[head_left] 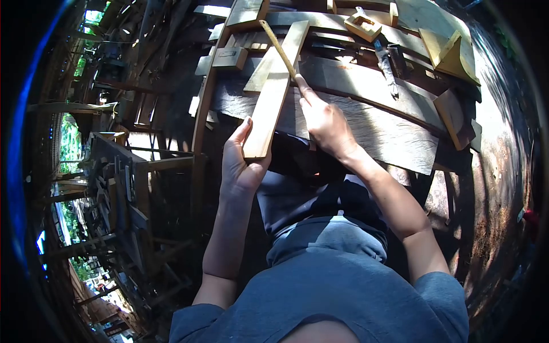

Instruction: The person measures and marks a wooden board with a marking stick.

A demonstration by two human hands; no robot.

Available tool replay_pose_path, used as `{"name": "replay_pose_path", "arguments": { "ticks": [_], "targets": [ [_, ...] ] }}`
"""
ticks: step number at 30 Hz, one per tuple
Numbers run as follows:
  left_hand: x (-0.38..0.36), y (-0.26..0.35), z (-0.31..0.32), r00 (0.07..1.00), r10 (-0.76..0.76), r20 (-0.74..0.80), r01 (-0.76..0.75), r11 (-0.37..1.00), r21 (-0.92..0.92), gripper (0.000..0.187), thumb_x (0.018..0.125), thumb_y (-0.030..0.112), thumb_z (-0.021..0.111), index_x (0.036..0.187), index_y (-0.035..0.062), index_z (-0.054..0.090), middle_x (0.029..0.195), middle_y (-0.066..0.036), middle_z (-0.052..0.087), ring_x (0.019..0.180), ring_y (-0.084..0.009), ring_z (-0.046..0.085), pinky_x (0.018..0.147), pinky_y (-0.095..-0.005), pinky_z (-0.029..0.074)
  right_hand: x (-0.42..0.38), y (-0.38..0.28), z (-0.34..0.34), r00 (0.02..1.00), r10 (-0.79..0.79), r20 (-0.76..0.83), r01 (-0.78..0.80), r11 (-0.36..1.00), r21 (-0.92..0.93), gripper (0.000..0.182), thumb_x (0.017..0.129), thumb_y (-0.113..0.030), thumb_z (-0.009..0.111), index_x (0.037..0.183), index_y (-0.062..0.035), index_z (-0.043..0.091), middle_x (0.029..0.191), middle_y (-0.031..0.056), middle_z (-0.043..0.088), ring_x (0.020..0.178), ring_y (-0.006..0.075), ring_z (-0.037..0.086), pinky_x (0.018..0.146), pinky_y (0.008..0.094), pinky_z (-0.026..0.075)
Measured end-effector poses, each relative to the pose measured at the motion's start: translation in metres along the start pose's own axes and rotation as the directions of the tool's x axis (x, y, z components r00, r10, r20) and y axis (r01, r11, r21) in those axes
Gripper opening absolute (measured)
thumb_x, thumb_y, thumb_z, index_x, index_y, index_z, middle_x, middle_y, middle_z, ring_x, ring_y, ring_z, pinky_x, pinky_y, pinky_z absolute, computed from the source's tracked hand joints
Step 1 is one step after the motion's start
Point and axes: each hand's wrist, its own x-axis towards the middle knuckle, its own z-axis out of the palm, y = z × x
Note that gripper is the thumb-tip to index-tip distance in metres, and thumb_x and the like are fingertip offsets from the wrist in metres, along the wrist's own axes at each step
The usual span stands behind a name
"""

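Observation:
My left hand (pixel 247 153) is wrapped round the near end of a long pale wooden board (pixel 273 97), the thumb along its left edge. The board slants away from me, its far end over the bench planks. My right hand (pixel 327 123) grips a thin yellowish wooden stick (pixel 278 48) by its lower end, the index finger stretched along it. That stick crosses over the board's right edge and points up and left, a dark spot at its tip. Under the board lies another pale wood piece (pixel 258 74).
A rough weathered plank (pixel 394 134) spans the bench before me. At the right are a tool with a wrapped handle (pixel 386 68), a small wooden frame (pixel 362 26) and angled wood pieces (pixel 449 54). A notched wood block (pixel 230 58) sits left; stacked timber (pixel 123 171) stands farther left.

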Motion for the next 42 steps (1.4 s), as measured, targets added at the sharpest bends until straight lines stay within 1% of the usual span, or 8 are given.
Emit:
{"name": "replay_pose_path", "arguments": {
  "ticks": [6, 11, 12, 14, 28, 38, 40, 42],
  "targets": [
    [0.012, 0.016, -0.032, 0.939, -0.141, 0.313, 0.214, 0.954, -0.21, 0.038, 0.101, 0.018, 0.051, 0.128, -0.0075, 0.049, 0.126, -0.025, 0.059, 0.12, -0.0348, 0.059, 0.1, -0.0456, 0.052, -0.098, -0.058, 0.001, 0.977, -0.205, -0.052, 0.211, 0.962, 0.171, 0.069, 0.09, -0.011, 0.061, 0.152, -0.0209, 0.034, 0.067, 0.0099, 0.056, 0.047, 0.0273, 0.057, 0.04, 0.0396, 0.048],
    [0.011, 0.022, -0.028, 0.941, -0.188, 0.28, 0.256, 0.939, -0.23, 0.037, 0.099, 0.016, 0.053, 0.128, -0.0071, 0.05, 0.125, -0.024, 0.059, 0.119, -0.0348, 0.059, 0.1, -0.0456, 0.052, -0.04, -0.038, -0.004, 0.996, 0.09, 0.001, -0.085, 0.939, 0.334, 0.05, 0.093, -0.004, 0.051, 0.142, -0.0049, 0.045, 0.11, 0.0264, 0.063, 0.077, 0.0427, 0.066, 0.07, 0.0467, 0.053],
    [0.011, 0.021, -0.025, 0.938, -0.189, 0.292, 0.259, 0.94, -0.222, 0.037, 0.099, 0.016, 0.053, 0.128, -0.0071, 0.05, 0.125, -0.024, 0.059, 0.119, -0.0348, 0.059, 0.1, -0.0456, 0.052, -0.014, 0.011, 0.023, 0.901, -0.341, -0.268, 0.368, 0.928, 0.058, 0.043, 0.096, -0.006, 0.049, 0.139, -0.0014, 0.046, 0.104, 0.0279, 0.064, 0.073, 0.039, 0.067, 0.064, 0.0449, 0.054],
    [0.008, 0.019, -0.023, 0.971, -0.137, 0.194, 0.18, 0.957, -0.228, 0.038, 0.098, 0.014, 0.055, 0.129, -0.0065, 0.049, 0.126, -0.024, 0.058, 0.119, -0.0347, 0.059, 0.1, -0.0457, 0.052, 0.024, -0.008, -0.011, 0.96, 0.272, 0.063, -0.278, 0.956, 0.099, 0.036, 0.098, -0.015, 0.049, 0.129, 0.0025, 0.054, 0.098, 0.0254, 0.067, 0.068, 0.0324, 0.068, 0.051, 0.04, 0.053],
    [0.004, 0.015, -0.02, 0.953, -0.183, 0.242, 0.236, 0.948, -0.211, 0.032, 0.094, 0.011, 0.062, 0.121, -0.0054, 0.056, 0.12, -0.022, 0.063, 0.114, -0.0328, 0.062, 0.098, -0.0424, 0.054, 0.058, 0.022, -0.017, 0.959, 0.28, 0.039, -0.281, 0.932, 0.228, 0.039, 0.098, -0.022, 0.045, 0.136, -0.0189, 0.051, 0.079, 0.0212, 0.068, 0.067, 0.0369, 0.068, 0.062, 0.0481, 0.054],
    [-0.017, 0.012, 0.014, 0.996, -0.064, 0.055, 0.066, 0.997, -0.027, 0.023, 0.094, 0.007, 0.061, 0.114, -0.0046, 0.059, 0.114, -0.019, 0.066, 0.106, -0.0296, 0.067, 0.093, -0.0392, 0.057, 0.0, 0.022, 0.017, 0.965, -0.191, -0.18, 0.216, 0.968, 0.131, 0.044, 0.098, -0.017, 0.049, 0.14, -0.0036, 0.047, 0.082, 0.0261, 0.065, 0.071, 0.0375, 0.068, 0.066, 0.0442, 0.054],
    [-0.018, 0.012, 0.015, 0.997, -0.064, 0.038, 0.066, 0.996, -0.066, 0.022, 0.094, 0.008, 0.061, 0.112, -0.0048, 0.06, 0.114, -0.019, 0.066, 0.107, -0.0296, 0.067, 0.093, -0.0392, 0.057, 0.06, 0.03, -0.012, 0.945, 0.303, 0.128, -0.326, 0.913, 0.245, 0.034, 0.099, -0.024, 0.046, 0.119, -0.0005, 0.059, 0.075, 0.0249, 0.066, 0.064, 0.033, 0.069, 0.055, 0.0415, 0.056],
    [-0.021, 0.011, 0.018, 0.997, -0.068, 0.044, 0.071, 0.995, -0.064, 0.022, 0.094, 0.008, 0.061, 0.111, -0.0049, 0.06, 0.113, -0.019, 0.066, 0.106, -0.0295, 0.067, 0.092, -0.0394, 0.057, 0.096, 0.08, 0.032, 0.932, -0.046, -0.359, 0.045, 0.999, -0.012, 0.039, 0.098, -0.028, 0.047, 0.13, -0.0094, 0.057, 0.065, 0.017, 0.064, 0.06, 0.0265, 0.068, 0.054, 0.043, 0.052]
  ]
}}
